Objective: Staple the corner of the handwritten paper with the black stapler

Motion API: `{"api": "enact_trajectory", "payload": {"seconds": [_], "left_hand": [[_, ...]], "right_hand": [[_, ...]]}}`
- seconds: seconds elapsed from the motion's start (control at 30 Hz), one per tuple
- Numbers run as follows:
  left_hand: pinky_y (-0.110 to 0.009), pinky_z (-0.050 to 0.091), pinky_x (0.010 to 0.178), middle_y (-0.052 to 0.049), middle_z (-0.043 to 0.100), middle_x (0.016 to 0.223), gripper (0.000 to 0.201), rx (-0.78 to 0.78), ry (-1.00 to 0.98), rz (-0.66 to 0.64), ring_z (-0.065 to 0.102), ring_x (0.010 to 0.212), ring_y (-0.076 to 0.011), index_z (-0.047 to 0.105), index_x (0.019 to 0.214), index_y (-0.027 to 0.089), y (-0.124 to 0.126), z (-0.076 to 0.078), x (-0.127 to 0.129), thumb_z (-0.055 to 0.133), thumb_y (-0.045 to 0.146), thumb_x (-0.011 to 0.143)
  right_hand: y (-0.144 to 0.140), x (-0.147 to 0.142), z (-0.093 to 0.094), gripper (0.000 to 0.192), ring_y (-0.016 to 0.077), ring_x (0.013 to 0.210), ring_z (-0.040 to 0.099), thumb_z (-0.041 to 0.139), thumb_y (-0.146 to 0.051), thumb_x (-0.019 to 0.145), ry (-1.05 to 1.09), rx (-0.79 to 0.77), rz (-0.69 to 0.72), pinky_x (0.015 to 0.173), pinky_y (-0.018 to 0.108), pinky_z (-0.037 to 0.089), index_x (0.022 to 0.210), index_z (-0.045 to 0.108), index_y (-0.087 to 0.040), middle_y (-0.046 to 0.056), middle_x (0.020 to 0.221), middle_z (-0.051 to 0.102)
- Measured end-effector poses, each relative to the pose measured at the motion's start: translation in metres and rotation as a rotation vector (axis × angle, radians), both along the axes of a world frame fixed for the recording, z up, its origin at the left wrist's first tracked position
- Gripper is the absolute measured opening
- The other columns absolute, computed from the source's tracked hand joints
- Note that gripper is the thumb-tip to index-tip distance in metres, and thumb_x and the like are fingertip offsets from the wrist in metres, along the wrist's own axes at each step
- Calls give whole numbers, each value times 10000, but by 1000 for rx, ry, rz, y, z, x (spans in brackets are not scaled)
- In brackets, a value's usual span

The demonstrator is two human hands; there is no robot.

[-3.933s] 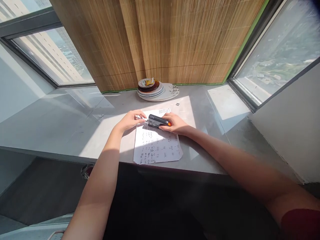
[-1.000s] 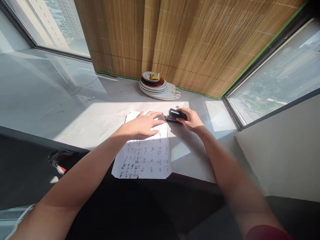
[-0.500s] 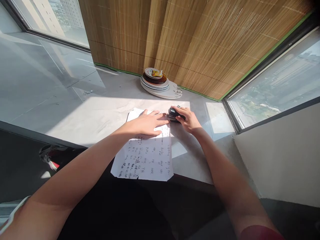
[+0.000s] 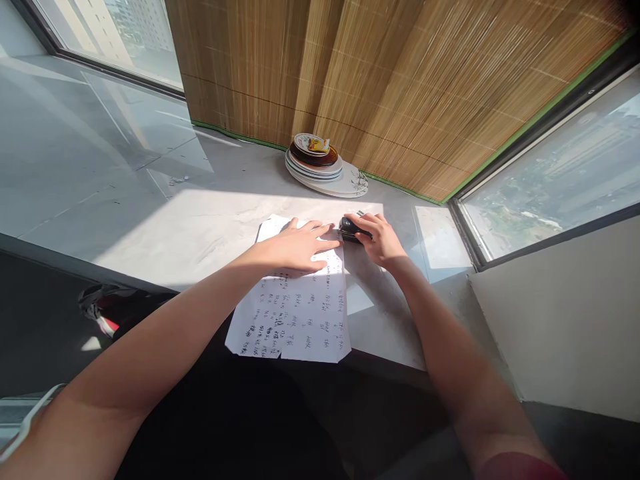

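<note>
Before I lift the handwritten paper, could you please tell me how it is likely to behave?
The handwritten paper would probably flop, as its edges look thin. It seems light, and might slide easily on the smooth-looking counter if the left hand lying across it were lifted.

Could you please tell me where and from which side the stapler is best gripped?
I'd grip the stapler around its rear half from the right, as the right hand does: it lies crosswise, its front end at the right edge of the paper.
</note>
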State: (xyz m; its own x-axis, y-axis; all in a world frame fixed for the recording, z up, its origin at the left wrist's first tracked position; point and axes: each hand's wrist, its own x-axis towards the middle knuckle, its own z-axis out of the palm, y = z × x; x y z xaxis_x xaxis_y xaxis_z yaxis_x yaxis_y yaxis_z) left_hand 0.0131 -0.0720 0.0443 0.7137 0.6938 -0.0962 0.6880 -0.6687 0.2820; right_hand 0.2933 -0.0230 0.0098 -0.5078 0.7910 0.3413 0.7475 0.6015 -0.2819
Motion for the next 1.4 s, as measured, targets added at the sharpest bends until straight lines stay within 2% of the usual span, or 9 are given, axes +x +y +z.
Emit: {"api": "enact_trajectory", "payload": {"seconds": [0.23, 0.33, 0.77, 0.9, 0.97, 1.13, 1.2, 1.3, 1.4], "left_hand": [[-711, 220, 1317, -98, 321, 1827, 659, 28, 12, -17, 265, 1680, -392, 492, 1692, 337, 0, 0, 0, 492, 490, 1051], [-705, 204, 1322, -77, 341, 1820, 636, 21, -8, -11, 266, 1674, -396, 521, 1669, 348, 0, -1, -1, 506, 487, 1048], [-696, 218, 1326, -109, 353, 1811, 636, 13, 18, -12, 270, 1676, -362, 514, 1678, 313, -1, 2, 1, 527, 433, 1054], [-654, 203, 1345, -12, 384, 1801, 643, 14, -26, -12, 289, 1673, -319, 530, 1644, 434, 6, -6, 0, 585, 461, 1004], [-659, 169, 1352, 24, 391, 1797, 637, 12, -59, -16, 308, 1661, -328, 531, 1631, 469, 7, -9, 0, 593, 459, 997], [-743, 156, 1321, -102, 330, 1823, 638, 16, -38, -43, 281, 1663, -405, 532, 1664, 305, 2, -4, -2, 523, 456, 1044], [-740, 146, 1327, -105, 300, 1834, 640, 8, -25, -31, 252, 1681, -401, 526, 1669, 304, 0, -1, -3, 517, 461, 1049], [-701, 140, 1346, -40, 251, 1853, 648, -6, -23, -3, 226, 1701, -362, 491, 1683, 372, -1, 0, -3, 531, 451, 1041], [-705, 143, 1345, -16, 247, 1851, 675, -20, -50, 10, 242, 1698, -354, 466, 1688, 405, 0, 0, -3, 558, 449, 1021]], "right_hand": [[-1, -5, 3, 550, 324, 1019, 556, 464, -212, 1016, -33, -27, -21, 984, 510, 514, 1515, 670, -322, 105, 1091, 710], [-3, -6, 6, 558, 331, 1025, 555, 479, -221, 1004, -37, -54, -24, 998, 532, 510, 1519, 665, -331, 105, 1087, 707], [-7, -12, 6, 574, 337, 1040, 551, 457, -192, 1003, -59, -60, -72, 953, 524, 475, 1513, 664, -356, 108, 1129, 701], [-7, -15, 6, 566, 366, 1084, 538, 456, -172, 994, -108, -33, -101, 920, 527, 447, 1483, 686, -343, 126, 1137, 705], [-9, -20, 5, 560, 384, 1104, 525, 471, -177, 986, -143, -10, -100, 916, 537, 439, 1477, 688, -337, 141, 1126, 706], [-18, -31, 4, 541, 395, 1127, 527, 525, -177, 960, -223, 59, -144, 949, 566, 441, 1445, 702, -338, 156, 1139, 700], [-19, -28, 3, 552, 386, 1141, 548, 526, -168, 962, -209, 71, -151, 941, 549, 465, 1465, 682, -334, 153, 1191, 709], [-13, -11, 4, 582, 369, 1160, 589, 563, -175, 934, -102, 39, -167, 878, 497, 523, 1491, 645, -319, 131, 1248, 738], [-3, 12, 4, 498, 360, 1110, 645, 664, -222, 853, 28, 1, -306, 853, 475, 552, 1346, 703, -272, 117, 1178, 771]]}}
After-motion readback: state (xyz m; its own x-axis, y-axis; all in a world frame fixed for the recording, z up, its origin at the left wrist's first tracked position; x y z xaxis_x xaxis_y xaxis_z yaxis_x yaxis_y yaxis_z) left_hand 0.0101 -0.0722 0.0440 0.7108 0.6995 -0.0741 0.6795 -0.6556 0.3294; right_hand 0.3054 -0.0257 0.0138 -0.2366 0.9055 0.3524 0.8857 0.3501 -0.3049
